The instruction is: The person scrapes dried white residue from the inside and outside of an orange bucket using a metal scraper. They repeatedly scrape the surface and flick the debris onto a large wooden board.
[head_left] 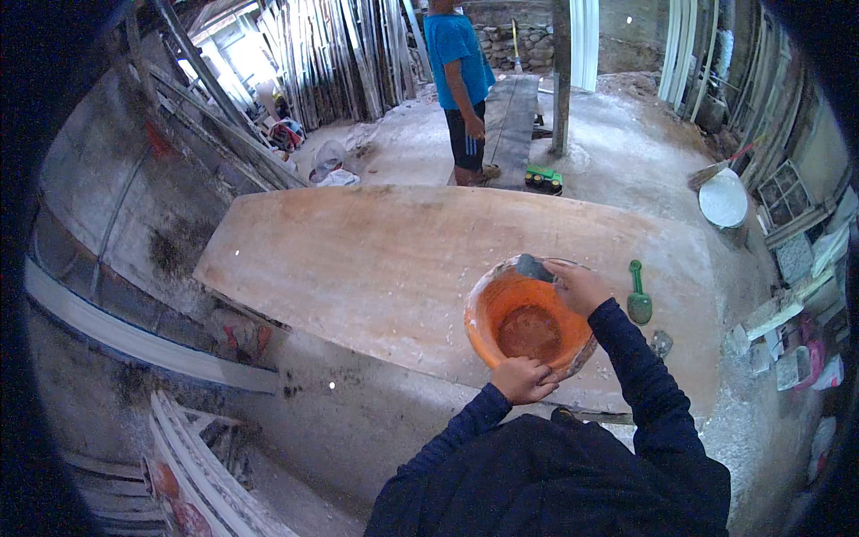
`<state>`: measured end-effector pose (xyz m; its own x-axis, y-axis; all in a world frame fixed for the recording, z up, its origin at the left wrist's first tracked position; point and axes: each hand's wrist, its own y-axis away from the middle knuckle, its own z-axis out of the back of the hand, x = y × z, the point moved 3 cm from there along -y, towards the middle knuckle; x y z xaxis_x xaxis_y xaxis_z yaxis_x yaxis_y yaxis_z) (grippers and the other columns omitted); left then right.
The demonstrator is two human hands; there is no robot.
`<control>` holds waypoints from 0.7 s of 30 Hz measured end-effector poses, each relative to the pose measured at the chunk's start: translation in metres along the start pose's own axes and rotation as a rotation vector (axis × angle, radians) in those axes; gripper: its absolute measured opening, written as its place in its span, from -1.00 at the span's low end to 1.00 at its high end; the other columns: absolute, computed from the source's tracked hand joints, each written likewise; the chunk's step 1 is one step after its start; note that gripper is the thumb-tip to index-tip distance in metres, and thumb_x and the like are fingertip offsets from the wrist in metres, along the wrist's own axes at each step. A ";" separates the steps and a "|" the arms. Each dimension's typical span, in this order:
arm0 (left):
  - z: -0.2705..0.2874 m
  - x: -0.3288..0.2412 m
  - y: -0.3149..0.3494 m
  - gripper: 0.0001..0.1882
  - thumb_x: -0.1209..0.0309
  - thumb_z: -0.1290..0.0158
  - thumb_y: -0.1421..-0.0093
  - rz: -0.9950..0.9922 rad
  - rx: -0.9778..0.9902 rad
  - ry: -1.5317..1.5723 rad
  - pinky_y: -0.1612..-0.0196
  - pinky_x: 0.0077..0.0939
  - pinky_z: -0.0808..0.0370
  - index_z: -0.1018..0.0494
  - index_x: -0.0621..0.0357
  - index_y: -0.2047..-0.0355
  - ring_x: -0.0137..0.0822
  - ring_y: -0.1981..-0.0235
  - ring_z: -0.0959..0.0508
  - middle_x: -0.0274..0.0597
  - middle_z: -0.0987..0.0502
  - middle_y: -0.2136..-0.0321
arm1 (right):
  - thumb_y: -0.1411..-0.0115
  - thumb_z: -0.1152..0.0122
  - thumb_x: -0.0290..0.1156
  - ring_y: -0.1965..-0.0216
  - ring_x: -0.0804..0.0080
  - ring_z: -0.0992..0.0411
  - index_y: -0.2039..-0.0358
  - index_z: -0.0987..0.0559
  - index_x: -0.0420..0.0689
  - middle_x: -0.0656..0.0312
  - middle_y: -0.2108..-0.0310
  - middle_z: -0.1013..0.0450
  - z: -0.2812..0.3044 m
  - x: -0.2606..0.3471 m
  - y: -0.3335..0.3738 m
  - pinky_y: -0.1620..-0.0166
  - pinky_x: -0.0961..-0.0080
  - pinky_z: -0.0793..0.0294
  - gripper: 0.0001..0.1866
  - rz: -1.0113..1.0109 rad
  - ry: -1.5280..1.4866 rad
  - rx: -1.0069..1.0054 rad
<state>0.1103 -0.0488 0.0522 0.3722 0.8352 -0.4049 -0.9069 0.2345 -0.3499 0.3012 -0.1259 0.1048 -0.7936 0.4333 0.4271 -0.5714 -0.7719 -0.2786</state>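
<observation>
An orange bucket (483, 309) stands on the wooden board (376, 259), tilted a little toward me. Pale dried residue marks its rim, and a reddish-brown bottom shows inside. My left hand (522, 380) is closed over the bucket's near rim. In my right hand (580, 288), at the far rim, is a flat dark grey scraper (531, 267); its blade lies against the bucket's edge, and my fingers hide its grip. To the right of the bucket lies a green toy shovel (638, 300), with a small grey lump (661, 344) nearer to me.
Beyond the board stands a person in a blue shirt (455, 63), beside a green toy truck (543, 180) on the floor. A wooden post (561, 80) rises behind. At right are a white bucket (723, 199) and a broom (711, 172). Curved white strips (192, 456) lie at lower left.
</observation>
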 end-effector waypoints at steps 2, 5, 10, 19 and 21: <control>0.000 0.001 0.000 -0.67 0.04 -0.08 0.02 -0.017 0.012 0.009 0.52 -0.25 -0.46 -0.50 0.04 0.57 -0.13 0.61 -0.51 -0.16 -0.48 0.66 | -0.04 -0.06 -0.35 0.16 0.14 -0.44 0.00 -0.44 -0.01 0.17 0.04 -0.41 0.000 -0.006 -0.002 0.14 0.29 -0.45 -0.56 -0.063 0.036 0.056; -0.005 0.006 0.002 -0.67 0.04 -0.08 0.02 0.003 0.012 0.019 0.52 -0.25 -0.46 -0.49 0.04 0.58 -0.14 0.59 -0.52 -0.17 -0.48 0.65 | -0.03 -0.07 -0.35 0.13 0.17 -0.44 0.00 -0.43 -0.01 0.19 0.03 -0.40 -0.002 0.002 -0.005 0.12 0.30 -0.45 -0.55 0.017 0.032 0.010; 0.002 0.000 -0.005 -0.66 0.03 -0.07 0.01 0.023 0.015 0.034 0.52 -0.22 -0.46 -0.47 0.05 0.59 -0.12 0.59 -0.52 -0.16 -0.49 0.64 | -0.05 -0.06 -0.33 0.19 0.13 -0.46 -0.02 -0.42 0.00 0.17 0.06 -0.42 0.000 -0.002 -0.005 0.15 0.31 -0.47 -0.55 0.051 0.085 -0.002; -0.002 -0.013 -0.008 -0.62 0.01 -0.01 -0.06 0.115 0.103 0.009 0.51 -0.18 -0.48 -0.48 0.09 0.53 -0.07 0.59 -0.53 -0.05 -0.49 0.66 | -0.07 -0.11 -0.30 0.28 0.07 -0.43 -0.07 -0.35 -0.04 0.08 0.30 -0.46 -0.004 0.019 0.003 0.23 0.24 -0.42 -0.49 -0.038 0.121 -0.392; -0.006 -0.013 -0.008 -0.63 0.01 -0.04 -0.03 0.100 0.072 -0.011 0.53 -0.18 -0.47 -0.48 0.07 0.54 -0.06 0.62 -0.53 -0.06 -0.48 0.67 | -0.08 -0.11 -0.31 0.29 0.07 -0.43 -0.07 -0.35 -0.05 0.07 0.30 -0.46 -0.019 0.016 0.008 0.24 0.26 -0.42 -0.51 0.009 0.142 -0.372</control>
<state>0.1139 -0.0649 0.0553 0.2771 0.8617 -0.4251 -0.9514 0.1843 -0.2466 0.2803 -0.1163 0.0926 -0.8049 0.5074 0.3076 -0.5805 -0.5659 -0.5855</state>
